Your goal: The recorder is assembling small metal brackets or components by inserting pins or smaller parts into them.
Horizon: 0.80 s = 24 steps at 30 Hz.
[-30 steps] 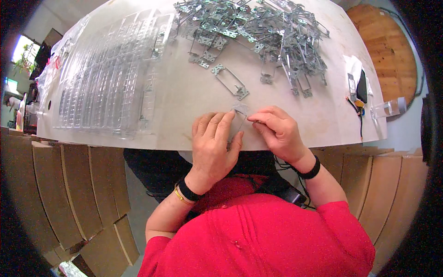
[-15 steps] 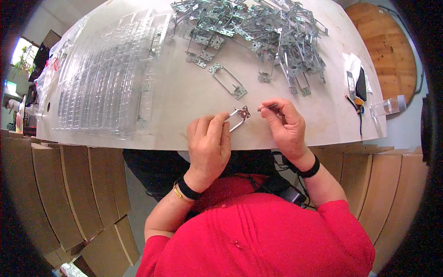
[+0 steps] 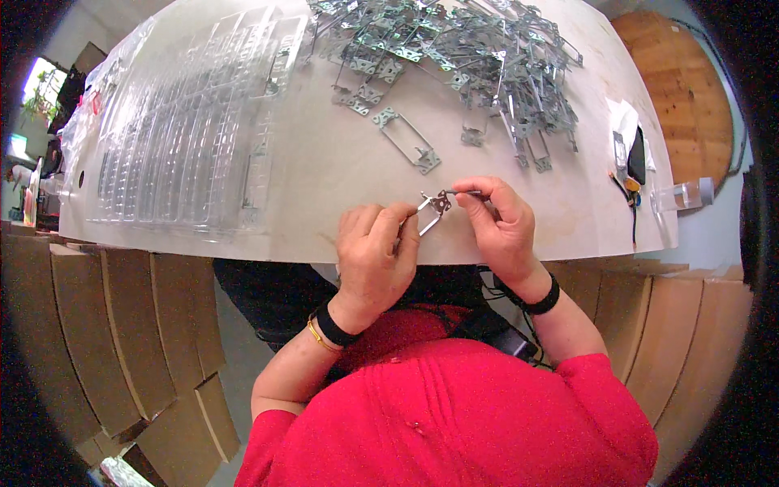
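Near the table's front edge, my left hand (image 3: 375, 250) is closed on a metal bracket frame (image 3: 439, 208), a narrow silvery frame with a pierced plate at its far end. The fingers hide its near end. My right hand (image 3: 501, 223) pinches a thin dark metal rod (image 3: 468, 192) between thumb and fingertips. The rod's tip meets the pierced plate, or lies just in front of it; I cannot tell which. Just beyond my hands, another bracket frame (image 3: 408, 141) lies flat on the table.
A large tangled heap of metal bracket frames (image 3: 454, 49) covers the back of the table (image 3: 324, 178). Stacked clear plastic trays (image 3: 174, 146) stand at the left. On the right are a black-and-white item (image 3: 637, 154) and a clear bottle (image 3: 686, 195). Cardboard boxes (image 3: 81, 325) flank me below.
My left hand has moved slightly right with the bracket frame. The rod in my right hand and the frame's pierced plate, apart before, have come together.
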Each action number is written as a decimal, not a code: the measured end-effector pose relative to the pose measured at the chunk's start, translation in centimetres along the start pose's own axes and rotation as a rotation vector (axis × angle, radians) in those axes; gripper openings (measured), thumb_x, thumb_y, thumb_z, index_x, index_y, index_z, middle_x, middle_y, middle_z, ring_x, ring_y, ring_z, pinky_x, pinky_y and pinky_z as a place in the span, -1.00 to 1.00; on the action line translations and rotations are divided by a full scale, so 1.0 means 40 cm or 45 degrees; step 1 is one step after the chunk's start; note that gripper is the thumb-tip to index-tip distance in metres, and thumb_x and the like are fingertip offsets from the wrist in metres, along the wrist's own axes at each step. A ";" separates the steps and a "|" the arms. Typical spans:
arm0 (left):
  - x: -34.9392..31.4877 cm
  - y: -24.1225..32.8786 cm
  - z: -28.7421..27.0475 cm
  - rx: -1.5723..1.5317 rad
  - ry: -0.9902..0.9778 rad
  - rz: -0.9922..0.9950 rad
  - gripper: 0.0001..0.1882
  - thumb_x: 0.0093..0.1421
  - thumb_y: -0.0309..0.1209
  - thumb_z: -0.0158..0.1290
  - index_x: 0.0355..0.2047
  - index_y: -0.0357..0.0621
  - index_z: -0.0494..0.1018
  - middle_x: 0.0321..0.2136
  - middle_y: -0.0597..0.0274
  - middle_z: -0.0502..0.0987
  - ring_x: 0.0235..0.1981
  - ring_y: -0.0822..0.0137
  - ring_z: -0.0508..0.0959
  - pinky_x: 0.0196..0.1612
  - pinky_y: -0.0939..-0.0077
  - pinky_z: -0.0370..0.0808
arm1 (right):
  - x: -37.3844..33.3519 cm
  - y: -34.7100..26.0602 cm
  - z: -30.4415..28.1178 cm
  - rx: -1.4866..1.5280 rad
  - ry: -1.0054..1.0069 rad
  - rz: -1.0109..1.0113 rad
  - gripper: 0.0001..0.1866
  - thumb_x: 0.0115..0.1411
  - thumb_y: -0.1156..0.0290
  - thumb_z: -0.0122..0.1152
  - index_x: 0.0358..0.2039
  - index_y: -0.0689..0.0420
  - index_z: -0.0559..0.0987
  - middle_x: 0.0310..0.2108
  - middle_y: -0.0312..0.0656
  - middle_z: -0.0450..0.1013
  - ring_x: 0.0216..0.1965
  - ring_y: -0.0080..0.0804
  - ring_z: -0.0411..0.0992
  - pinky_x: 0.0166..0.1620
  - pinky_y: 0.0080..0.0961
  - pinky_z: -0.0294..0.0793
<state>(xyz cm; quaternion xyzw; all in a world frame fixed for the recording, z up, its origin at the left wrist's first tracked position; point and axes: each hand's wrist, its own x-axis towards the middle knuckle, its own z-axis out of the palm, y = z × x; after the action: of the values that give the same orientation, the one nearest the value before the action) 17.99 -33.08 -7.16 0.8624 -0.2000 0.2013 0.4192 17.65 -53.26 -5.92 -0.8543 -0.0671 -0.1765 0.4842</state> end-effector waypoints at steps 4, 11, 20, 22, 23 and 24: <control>0.002 0.004 0.003 -0.032 0.036 -0.003 -0.85 0.14 -0.57 0.27 -0.27 -0.12 0.61 -0.51 0.16 0.49 -0.44 0.10 0.48 -0.33 0.21 0.39 | 0.001 0.000 0.003 -0.006 -0.006 -0.114 -0.85 0.27 0.58 0.37 -0.15 0.14 0.66 -0.28 -0.14 0.62 -0.34 -0.36 0.57 -0.27 -0.48 0.54; -0.001 -0.001 0.006 -0.073 0.019 -0.017 -0.83 0.11 -0.57 0.28 -0.28 -0.11 0.60 -0.52 0.19 0.51 -0.50 0.13 0.48 -0.34 0.24 0.36 | 0.003 -0.007 0.005 -0.066 -0.010 -0.136 -0.84 0.27 0.59 0.36 -0.14 0.15 0.66 -0.26 -0.12 0.62 -0.30 -0.33 0.60 -0.23 -0.45 0.57; -0.004 -0.015 0.012 -0.052 0.017 0.035 -0.80 0.09 -0.57 0.28 -0.26 -0.10 0.58 -0.48 0.21 0.55 -0.48 0.14 0.51 -0.34 0.25 0.33 | 0.003 -0.010 0.012 -0.069 -0.025 -0.087 -0.86 0.29 0.52 0.38 -0.14 0.13 0.65 -0.28 -0.14 0.60 -0.33 -0.34 0.58 -0.25 -0.45 0.57; -0.004 -0.015 0.012 -0.052 0.017 0.035 -0.80 0.09 -0.57 0.29 -0.27 -0.10 0.58 -0.47 0.21 0.56 -0.48 0.14 0.51 -0.34 0.25 0.33 | 0.002 -0.009 0.011 -0.094 -0.022 -0.096 -0.86 0.29 0.51 0.38 -0.15 0.13 0.65 -0.29 -0.14 0.60 -0.33 -0.34 0.58 -0.25 -0.44 0.57; -0.003 -0.014 0.012 -0.054 0.017 0.041 -0.80 0.08 -0.56 0.29 -0.27 -0.10 0.58 -0.48 0.22 0.55 -0.48 0.15 0.51 -0.35 0.25 0.32 | 0.002 -0.009 0.010 -0.117 -0.017 -0.105 -0.87 0.30 0.51 0.38 -0.15 0.13 0.65 -0.29 -0.14 0.60 -0.34 -0.33 0.57 -0.26 -0.44 0.56; -0.002 -0.013 0.012 -0.056 0.016 0.047 -0.80 0.08 -0.56 0.30 -0.27 -0.09 0.58 -0.48 0.22 0.55 -0.49 0.15 0.50 -0.35 0.25 0.32 | 0.002 -0.009 0.010 -0.117 -0.018 -0.105 -0.87 0.30 0.51 0.38 -0.15 0.13 0.65 -0.29 -0.14 0.60 -0.34 -0.33 0.57 -0.26 -0.44 0.56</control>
<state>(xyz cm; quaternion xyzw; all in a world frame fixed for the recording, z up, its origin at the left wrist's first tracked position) 18.26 -33.17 -7.80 0.8479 -0.2175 0.2101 0.4354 17.70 -52.73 -5.78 -0.8735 -0.0974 -0.1930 0.4362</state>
